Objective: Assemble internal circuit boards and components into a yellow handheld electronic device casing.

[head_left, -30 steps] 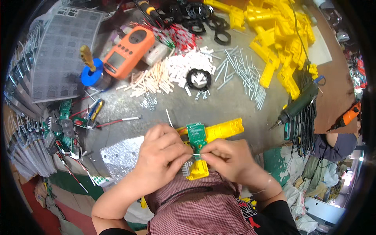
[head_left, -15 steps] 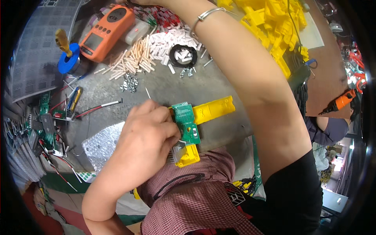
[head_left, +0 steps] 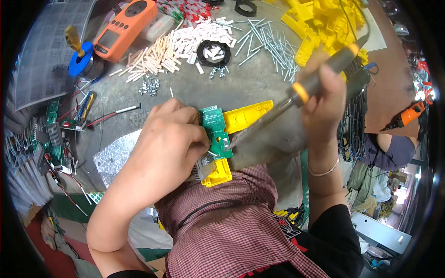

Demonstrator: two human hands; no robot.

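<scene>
My left hand is closed at the left edge of a green circuit board, pinching a thin white wire whose end lies over the board. The board rests across a yellow plastic housing, with a grey metal heat sink at its near end. A soldering iron with a black and orange handle is gripped in my right hand. Its blurred tip points down-left to the board's right edge; contact cannot be made out.
White and tan sleeves, long screws and an orange meter lie at the back. A blue solder spool stands left, and yellow housings are heaped back right. Silvery wrap lies beside my left forearm. Another person is at right.
My right arm has drawn back from the far side of the table, and that hand now holds the soldering iron over the board. My left hand keeps its pinch at the board.
</scene>
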